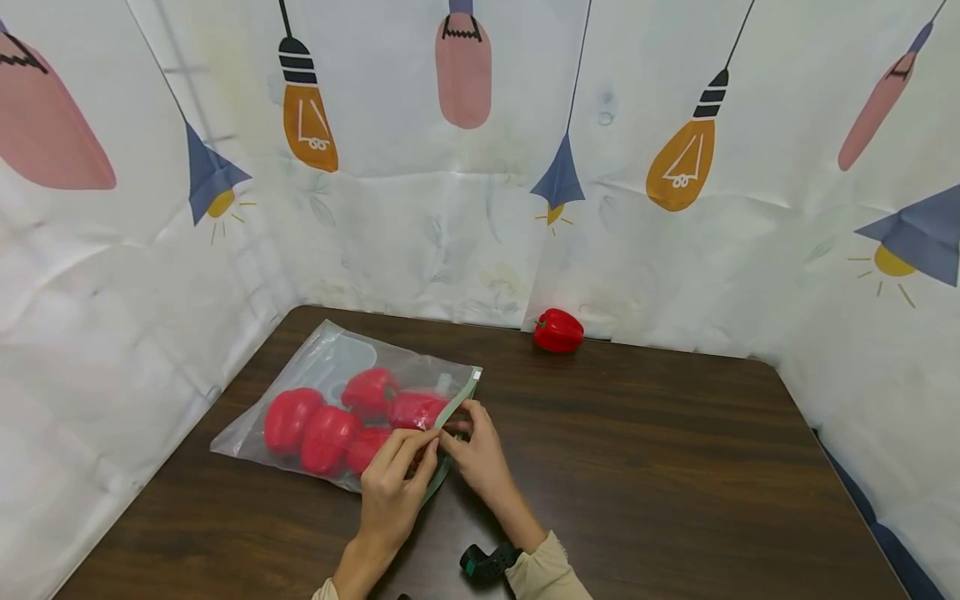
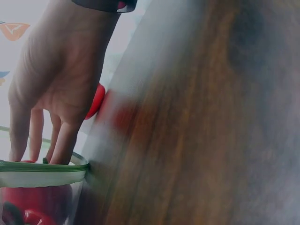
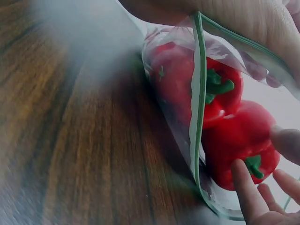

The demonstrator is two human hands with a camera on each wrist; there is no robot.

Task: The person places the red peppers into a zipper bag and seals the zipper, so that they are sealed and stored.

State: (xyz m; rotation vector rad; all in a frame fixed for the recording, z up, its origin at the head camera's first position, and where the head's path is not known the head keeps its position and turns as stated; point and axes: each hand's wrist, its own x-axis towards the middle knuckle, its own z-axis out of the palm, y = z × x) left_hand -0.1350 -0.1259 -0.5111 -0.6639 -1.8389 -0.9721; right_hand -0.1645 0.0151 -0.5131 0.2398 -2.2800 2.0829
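A clear zip bag (image 1: pixel 246 435) with a green closure strip lies on the table, several red bell peppers (image 1: pixel 327 437) inside it. My left hand (image 1: pixel 392 487) pinches the bag's edge near the middle of its opening. Beside it, my right hand (image 1: pixel 486 458) has its fingers in the bag's mouth. In the right wrist view, those fingers are spread, and a fingertip touches a bell pepper (image 3: pixel 234 136) near its green stem. Seen from the left wrist, the right hand (image 2: pixel 63 84) reaches down past the green strip (image 2: pixel 42 167).
Another red bell pepper (image 1: pixel 558 331) sits at the table's back edge, against a white curtain (image 1: pixel 420 242) printed with lamps. The dark wooden table (image 1: pixel 660 467) extends to the right. A black device (image 1: pixel 486 564) is strapped to the right wrist.
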